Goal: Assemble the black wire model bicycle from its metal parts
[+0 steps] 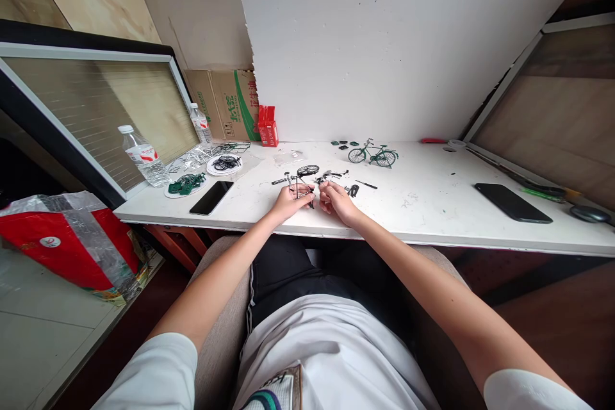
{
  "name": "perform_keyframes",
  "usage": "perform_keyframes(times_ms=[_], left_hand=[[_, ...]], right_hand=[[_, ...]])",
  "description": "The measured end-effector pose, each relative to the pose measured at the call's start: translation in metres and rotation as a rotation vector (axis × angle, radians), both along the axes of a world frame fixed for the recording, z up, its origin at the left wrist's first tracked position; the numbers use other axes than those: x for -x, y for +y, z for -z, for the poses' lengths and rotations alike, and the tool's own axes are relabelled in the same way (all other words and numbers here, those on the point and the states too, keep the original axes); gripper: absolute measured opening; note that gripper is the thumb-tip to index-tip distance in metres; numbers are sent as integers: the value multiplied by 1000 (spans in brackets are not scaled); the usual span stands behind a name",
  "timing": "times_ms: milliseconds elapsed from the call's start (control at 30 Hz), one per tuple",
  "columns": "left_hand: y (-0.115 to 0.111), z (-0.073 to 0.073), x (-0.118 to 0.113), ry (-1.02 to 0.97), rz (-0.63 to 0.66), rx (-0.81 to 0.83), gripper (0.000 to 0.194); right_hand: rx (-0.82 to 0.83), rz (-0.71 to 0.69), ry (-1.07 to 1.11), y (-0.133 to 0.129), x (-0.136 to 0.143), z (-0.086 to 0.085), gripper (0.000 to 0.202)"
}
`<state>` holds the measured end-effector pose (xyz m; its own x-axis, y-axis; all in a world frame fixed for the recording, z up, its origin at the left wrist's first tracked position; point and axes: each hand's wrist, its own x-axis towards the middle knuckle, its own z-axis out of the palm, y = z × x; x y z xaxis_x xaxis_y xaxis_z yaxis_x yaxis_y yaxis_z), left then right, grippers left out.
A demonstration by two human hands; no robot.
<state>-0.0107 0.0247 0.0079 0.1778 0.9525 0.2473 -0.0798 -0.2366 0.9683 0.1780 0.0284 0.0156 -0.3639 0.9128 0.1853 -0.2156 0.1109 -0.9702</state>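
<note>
My left hand [289, 202] is closed on a partly built black model bicycle [298, 182], whose spoked wheel [308, 170] sticks up beyond the fingers. Just to its right, my right hand [337, 200] has its fingertips pinched together; whatever they hold is hidden or too small to name. Small black parts [334, 174] lie on the table right behind the right hand. A thin black rod [366, 184] rests further right. Behind the hands stands a finished-looking green model bicycle [373, 154] on two wheels.
On the left of the white table [432, 205] are a phone [211, 197], plates of green parts [186, 184] and black parts [225, 164], and water bottles [147, 157]. A red box [268, 125] stands behind. Another black phone [512, 202] and a mouse [590, 213] lie right.
</note>
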Motion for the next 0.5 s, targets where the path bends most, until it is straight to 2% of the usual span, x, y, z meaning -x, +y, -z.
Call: perform_keyframes(times_ms=[233,500], left_hand=[[1,0,0,-11,35,-4,48],[2,1,1,12,47,-26,49]], right_hand=[[-95,23,-121,0,0,-1,40],[-134,34,-118,4,-1,4,45]])
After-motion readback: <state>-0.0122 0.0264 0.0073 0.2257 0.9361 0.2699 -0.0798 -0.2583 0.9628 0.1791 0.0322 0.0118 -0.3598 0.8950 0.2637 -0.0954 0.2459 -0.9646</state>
